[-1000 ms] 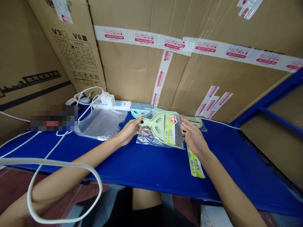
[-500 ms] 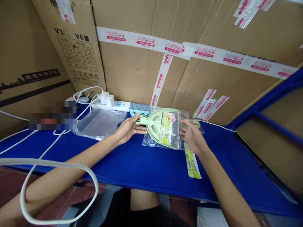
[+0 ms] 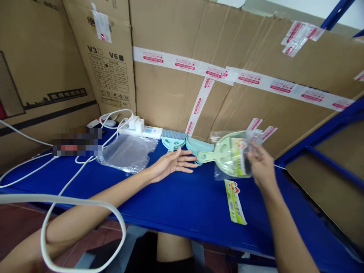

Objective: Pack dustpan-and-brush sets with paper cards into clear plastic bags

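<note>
My right hand is closed on the edge of a clear plastic bag, with a light green dustpan inside and a yellow-green label showing through. The dustpan's handle points left, out over the table. My left hand is open, its fingers stretched toward that handle, and no grip shows. Beyond its fingers lie teal dustpans in a stack and teal brushes with grey bristles. Below the bag, yellow-green label cards rest on the table.
Flat clear plastic bags lie left on the blue table. Behind them are a white power strip with plugs and several cables. A thick white cable loop hangs across my left forearm. Taped cardboard walls the back.
My right hand has carried the bagged green dustpan rightward. My left hand has let go of its handle and opened. The teal dustpans behind it are now uncovered.
</note>
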Action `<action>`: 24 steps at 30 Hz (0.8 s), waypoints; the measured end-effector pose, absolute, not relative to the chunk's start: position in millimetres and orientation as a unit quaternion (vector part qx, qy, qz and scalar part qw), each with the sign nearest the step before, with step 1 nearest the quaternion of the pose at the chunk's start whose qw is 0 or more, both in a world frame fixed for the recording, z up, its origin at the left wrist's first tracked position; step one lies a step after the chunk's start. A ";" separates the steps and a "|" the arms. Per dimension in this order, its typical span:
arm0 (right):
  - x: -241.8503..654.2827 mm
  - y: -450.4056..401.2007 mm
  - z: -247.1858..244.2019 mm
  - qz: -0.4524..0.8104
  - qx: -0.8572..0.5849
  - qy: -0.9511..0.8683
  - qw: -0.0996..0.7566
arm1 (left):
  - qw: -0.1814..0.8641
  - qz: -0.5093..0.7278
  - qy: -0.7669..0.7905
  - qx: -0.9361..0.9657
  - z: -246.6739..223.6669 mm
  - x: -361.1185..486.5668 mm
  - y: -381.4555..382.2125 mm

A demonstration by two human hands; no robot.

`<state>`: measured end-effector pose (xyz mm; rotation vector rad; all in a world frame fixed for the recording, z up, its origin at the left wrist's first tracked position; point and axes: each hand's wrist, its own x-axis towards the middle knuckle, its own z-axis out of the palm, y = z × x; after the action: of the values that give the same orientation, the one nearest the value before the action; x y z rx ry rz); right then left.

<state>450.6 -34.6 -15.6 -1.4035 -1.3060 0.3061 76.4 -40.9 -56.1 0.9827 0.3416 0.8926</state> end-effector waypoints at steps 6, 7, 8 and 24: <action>551.8 26.6 27.8 -0.054 -0.696 -0.652 0.296 | 0.746 0.436 0.184 0.469 -60.8 73.6 -34.6; 555.5 36.4 29.1 -0.034 -0.699 -0.667 0.255 | 0.744 0.435 0.188 0.470 -61.6 74.0 -34.2; 555.1 45.5 27.6 -0.018 -0.697 -0.681 0.225 | 0.743 0.433 0.191 0.473 -62.3 74.6 -34.0; 501.4 27.3 1.5 -0.132 -0.741 -0.650 0.105 | 0.549 0.514 0.322 0.575 -69.9 72.6 -25.3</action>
<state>501.4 27.3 1.5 -2.1846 -1.9167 -0.3882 72.6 -25.3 -69.9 1.3623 0.7613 1.2164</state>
